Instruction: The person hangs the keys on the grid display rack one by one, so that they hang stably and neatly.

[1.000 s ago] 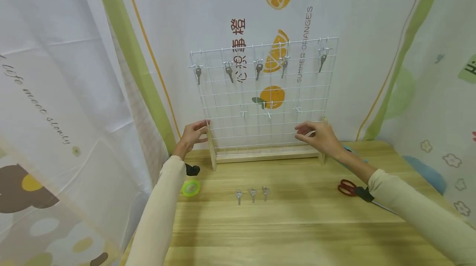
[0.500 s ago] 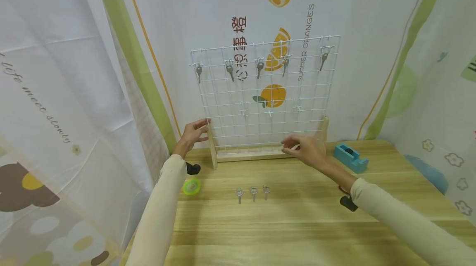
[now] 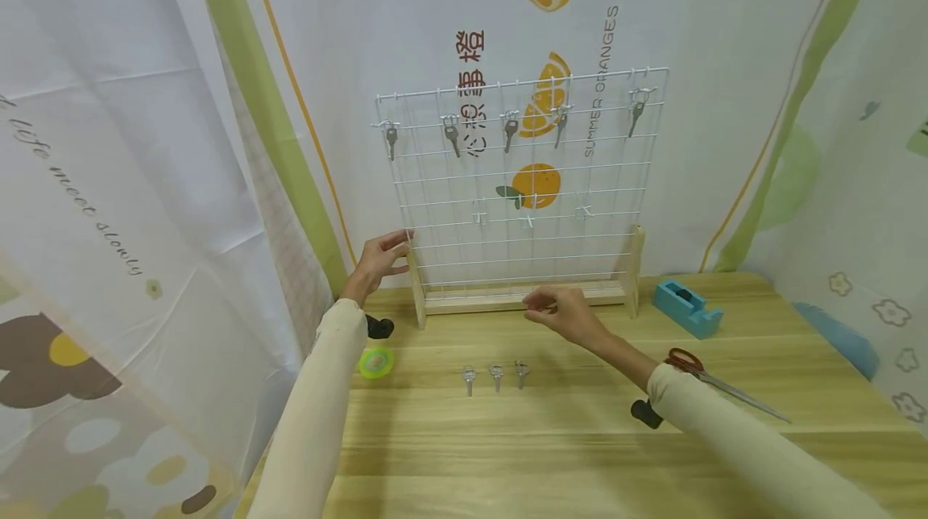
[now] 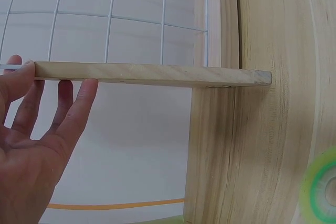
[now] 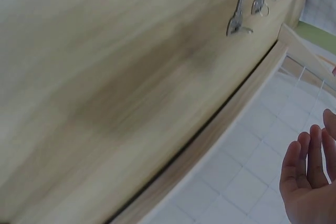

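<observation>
A white wire grid rack (image 3: 522, 83) stands upright in a wooden base (image 3: 471, 306). Several keys (image 3: 511, 132) hang from hooks along its upper part, and three bare hooks (image 3: 528, 221) sit lower down. My left hand (image 3: 379, 261) grips the top of the rack's left wooden post (image 4: 147, 72), thumb on one side and fingertips on the other. Loosely bent and holding nothing, my right hand (image 3: 569, 316) hovers before the base, right of the middle. Three loose keys with rings, the left key (image 3: 469, 380), middle key (image 3: 496, 377) and right key (image 3: 522, 374), lie on the table.
A blue tape dispenser (image 3: 687, 309) stands right of the rack. Scissors with red handles (image 3: 685, 359) lie by the right sleeve, which partly covers them. A yellow-green ring-shaped roll (image 3: 376, 363) lies near the left forearm. A printed curtain (image 3: 326, 19) hangs behind the rack.
My right hand has moved left and down from the rack's right side to in front of its base, uncovering the tape dispenser. The left hand has stayed on the post.
</observation>
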Motion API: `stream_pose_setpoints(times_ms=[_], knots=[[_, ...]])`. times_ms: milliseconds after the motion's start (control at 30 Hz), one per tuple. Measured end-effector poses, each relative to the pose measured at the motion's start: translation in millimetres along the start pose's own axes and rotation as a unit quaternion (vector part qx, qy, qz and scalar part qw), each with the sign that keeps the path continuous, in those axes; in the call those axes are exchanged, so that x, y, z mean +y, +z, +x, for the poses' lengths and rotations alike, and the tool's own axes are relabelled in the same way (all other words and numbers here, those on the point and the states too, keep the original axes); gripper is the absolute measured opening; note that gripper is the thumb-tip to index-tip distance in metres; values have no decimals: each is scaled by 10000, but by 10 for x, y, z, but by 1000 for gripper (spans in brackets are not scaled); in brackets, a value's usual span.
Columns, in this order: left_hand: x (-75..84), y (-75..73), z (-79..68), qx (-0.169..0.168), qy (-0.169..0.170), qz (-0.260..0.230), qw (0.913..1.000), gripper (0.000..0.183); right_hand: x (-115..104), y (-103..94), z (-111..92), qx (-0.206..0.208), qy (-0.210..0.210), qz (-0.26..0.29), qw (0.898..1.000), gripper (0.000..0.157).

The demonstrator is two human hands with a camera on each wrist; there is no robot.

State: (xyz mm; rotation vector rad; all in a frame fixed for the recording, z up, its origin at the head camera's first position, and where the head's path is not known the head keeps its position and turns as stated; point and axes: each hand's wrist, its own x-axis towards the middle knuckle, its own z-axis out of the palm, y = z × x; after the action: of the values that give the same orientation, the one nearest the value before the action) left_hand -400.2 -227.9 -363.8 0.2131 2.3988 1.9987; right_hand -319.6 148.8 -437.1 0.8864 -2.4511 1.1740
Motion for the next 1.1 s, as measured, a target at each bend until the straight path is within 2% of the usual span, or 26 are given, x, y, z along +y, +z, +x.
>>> stream_pose_setpoints(times_ms=[167, 533, 800, 1100], knots=[[-16, -11, -1, 41, -67, -28, 10000, 46, -11, 162, -5, -143, 80, 5, 9999, 18], [18, -8, -19, 46, -62, 20, 10000, 45, -11, 571, 49, -301, -99, 207, 9993, 18], [18, 4, -14, 75, -77, -25, 9999, 45, -35, 860, 57, -761, 26, 331, 9965, 22], [16, 0, -6, 51, -90, -81, 9999, 47, -40, 1109, 39, -1150, 202, 196, 9930, 16]])
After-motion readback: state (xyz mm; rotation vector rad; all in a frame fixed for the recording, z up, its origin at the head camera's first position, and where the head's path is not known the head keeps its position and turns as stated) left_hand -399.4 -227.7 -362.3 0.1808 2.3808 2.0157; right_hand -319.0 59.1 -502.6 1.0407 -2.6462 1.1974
